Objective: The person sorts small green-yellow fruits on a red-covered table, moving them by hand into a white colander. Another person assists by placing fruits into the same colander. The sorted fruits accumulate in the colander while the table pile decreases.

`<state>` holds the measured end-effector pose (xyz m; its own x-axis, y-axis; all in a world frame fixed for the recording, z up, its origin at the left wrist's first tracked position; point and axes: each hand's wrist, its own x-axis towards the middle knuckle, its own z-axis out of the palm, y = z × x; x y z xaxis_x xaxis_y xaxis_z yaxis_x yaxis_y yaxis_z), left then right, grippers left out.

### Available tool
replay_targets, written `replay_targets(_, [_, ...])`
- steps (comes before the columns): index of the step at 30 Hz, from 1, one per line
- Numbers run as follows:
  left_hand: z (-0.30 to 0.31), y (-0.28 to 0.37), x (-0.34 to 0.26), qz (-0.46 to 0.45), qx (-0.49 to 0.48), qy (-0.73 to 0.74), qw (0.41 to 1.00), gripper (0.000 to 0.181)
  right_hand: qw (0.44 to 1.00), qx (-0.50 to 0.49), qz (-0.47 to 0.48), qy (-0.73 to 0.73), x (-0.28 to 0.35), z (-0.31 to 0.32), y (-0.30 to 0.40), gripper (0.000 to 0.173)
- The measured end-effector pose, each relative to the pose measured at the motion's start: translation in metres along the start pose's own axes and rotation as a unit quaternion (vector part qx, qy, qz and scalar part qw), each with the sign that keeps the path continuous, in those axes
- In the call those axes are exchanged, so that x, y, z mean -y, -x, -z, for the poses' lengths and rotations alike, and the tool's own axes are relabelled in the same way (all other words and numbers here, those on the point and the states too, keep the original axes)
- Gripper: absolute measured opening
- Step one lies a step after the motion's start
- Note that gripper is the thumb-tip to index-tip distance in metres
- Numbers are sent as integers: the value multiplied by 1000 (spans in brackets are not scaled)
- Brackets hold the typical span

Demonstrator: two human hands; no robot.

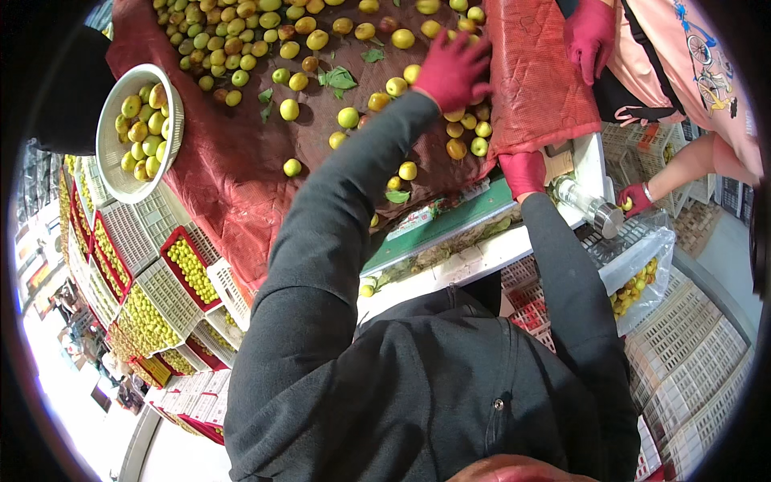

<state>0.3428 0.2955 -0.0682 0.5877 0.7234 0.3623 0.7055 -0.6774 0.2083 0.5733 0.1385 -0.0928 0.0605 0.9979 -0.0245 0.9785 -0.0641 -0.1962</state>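
My left hand (455, 71), in a dark red glove, is spread with its fingers apart over loose green and brown jujubes (456, 148) by the raised red fold of the quilted cloth. The hand seems to hold nothing; its palm is hidden. At the near corner of the red quilted cloth (539, 90), my right hand (523, 173), gloved alike, is closed on the cloth's edge. More jujubes and a few green leaves (338, 78) lie scattered over the cloth, with a dense heap of fruit (226, 36) at the far left.
A round white plastic basket (178, 129) of jujubes stands at left. A clear bottle (581, 202) with a metallic cap lies at the right corner. A co-worker's gloved hands (590, 36) are at right, one holding a fruit. Crates of fruit and a plastic-lined crate (644, 301) stand around.
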Motion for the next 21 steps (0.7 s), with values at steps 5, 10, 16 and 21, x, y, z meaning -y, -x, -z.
replay_targets(5, [5,66,-92,75,18,94,993,73,999,11,3,-35,1,5,-4,35])
replay_targets(10, [35,133,-143,37,74,56,995,64,999,46,16,-1,2,10,-6,33])
replay_targets(16, [71,166,-108,88,62,39,993,65,997,72,-18,-30,7,13,-10,31])
replay_targets(21, [98,178,-20,250,-17,-43,967,67,993,99,-56,12,7,9,-14,32])
